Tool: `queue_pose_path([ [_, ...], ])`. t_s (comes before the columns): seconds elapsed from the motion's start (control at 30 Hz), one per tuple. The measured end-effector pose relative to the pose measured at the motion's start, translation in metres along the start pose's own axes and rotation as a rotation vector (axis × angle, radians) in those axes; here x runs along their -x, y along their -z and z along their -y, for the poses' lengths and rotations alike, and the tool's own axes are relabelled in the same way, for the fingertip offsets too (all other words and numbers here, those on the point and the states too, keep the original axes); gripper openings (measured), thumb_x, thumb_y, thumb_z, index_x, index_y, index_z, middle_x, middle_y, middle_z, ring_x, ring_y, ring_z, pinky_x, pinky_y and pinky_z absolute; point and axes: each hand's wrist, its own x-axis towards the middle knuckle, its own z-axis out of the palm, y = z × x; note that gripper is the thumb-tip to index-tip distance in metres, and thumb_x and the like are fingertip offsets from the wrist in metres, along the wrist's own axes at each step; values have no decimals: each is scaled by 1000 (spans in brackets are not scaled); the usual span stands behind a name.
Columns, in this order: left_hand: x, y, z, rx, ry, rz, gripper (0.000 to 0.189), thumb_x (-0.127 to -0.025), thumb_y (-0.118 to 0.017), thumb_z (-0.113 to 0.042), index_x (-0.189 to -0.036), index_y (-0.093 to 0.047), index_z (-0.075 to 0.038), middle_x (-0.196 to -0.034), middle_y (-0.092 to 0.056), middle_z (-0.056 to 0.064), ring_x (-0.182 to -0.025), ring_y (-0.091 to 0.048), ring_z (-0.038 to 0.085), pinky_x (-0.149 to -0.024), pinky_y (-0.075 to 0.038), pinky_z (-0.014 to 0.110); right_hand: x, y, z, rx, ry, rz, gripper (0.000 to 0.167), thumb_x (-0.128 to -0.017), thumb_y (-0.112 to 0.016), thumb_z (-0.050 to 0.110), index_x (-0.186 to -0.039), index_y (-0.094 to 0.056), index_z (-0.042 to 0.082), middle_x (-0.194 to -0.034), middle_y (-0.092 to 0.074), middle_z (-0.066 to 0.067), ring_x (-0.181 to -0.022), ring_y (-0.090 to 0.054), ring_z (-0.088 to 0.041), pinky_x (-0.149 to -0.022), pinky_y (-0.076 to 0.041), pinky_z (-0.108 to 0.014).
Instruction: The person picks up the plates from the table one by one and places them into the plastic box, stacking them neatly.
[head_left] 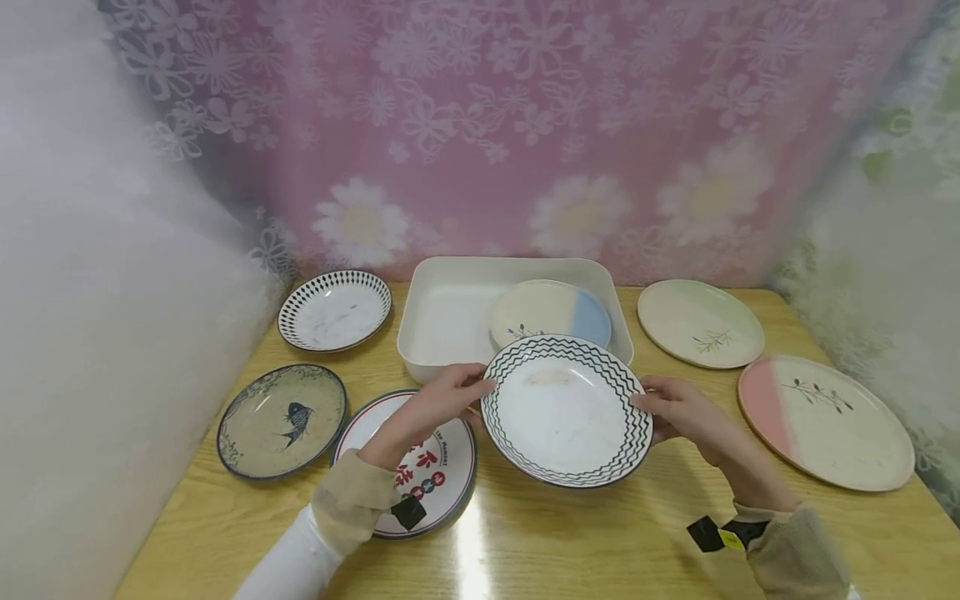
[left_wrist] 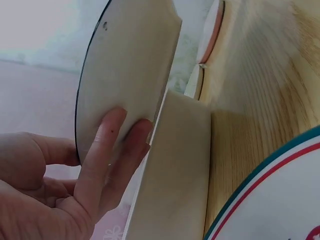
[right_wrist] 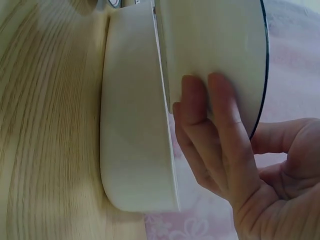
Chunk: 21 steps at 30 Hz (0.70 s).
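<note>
A white plate (head_left: 562, 417) with black zigzag lines round its rim is held up off the table, tilted so its face shows in the head view. My left hand (head_left: 450, 396) grips its left edge, thumb on the rim and fingers beneath. On the opposite edge my right hand (head_left: 678, 412) grips it the same way. Both wrist views show fingers spread under the plate's pale underside (left_wrist: 125, 75). Just behind it stands a white rectangular bin (head_left: 450, 321), in whose right half a cream and blue plate (head_left: 540, 304) leans; its lower part is hidden.
Left on the wooden table (head_left: 540, 550) lie a black-patterned plate (head_left: 333, 312), a fish plate (head_left: 262, 425) and a red-lettered plate (head_left: 457, 450) partly under my left forearm. To the right are a cream-green plate (head_left: 697, 321) and a pink-cream plate (head_left: 832, 425). Curtains enclose the back and sides.
</note>
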Motion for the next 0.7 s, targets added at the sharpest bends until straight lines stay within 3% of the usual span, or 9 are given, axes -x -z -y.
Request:
queue_pose_path([
  [0.2, 2, 9, 3, 21, 1, 2, 38, -108, -45, -13, -138, -54, 9, -108, -70, 20, -83, -68, 14, -71, -62, 31, -4, -4, 4, -1, -4, -9, 52, -107, -47, 17, -140, -37, -22, -108, -69, -16, -85, -70, -14, -73, -62, -33],
  [0.57, 0, 20, -7, 15, 8, 55, 37, -105, -45, -7, -133, -53, 14, -103, -69, 22, -80, -70, 17, -71, -63, 36, -5, -3, 10, -43, 17, -19, 54, -107, -47, 21, -141, -38, -20, -106, -69, -12, -85, -71, -13, -75, -62, -33],
  [0.7, -1, 22, -12, 34, -16, 32, 37, -104, -46, -6, -134, -52, 15, -102, -70, 22, -77, -71, 16, -69, -63, 33, -5, -1, 14, -37, 33, -75, 55, -109, -46, 26, -141, -41, -18, -102, -69, -10, -82, -72, -12, -74, -62, -32],
])
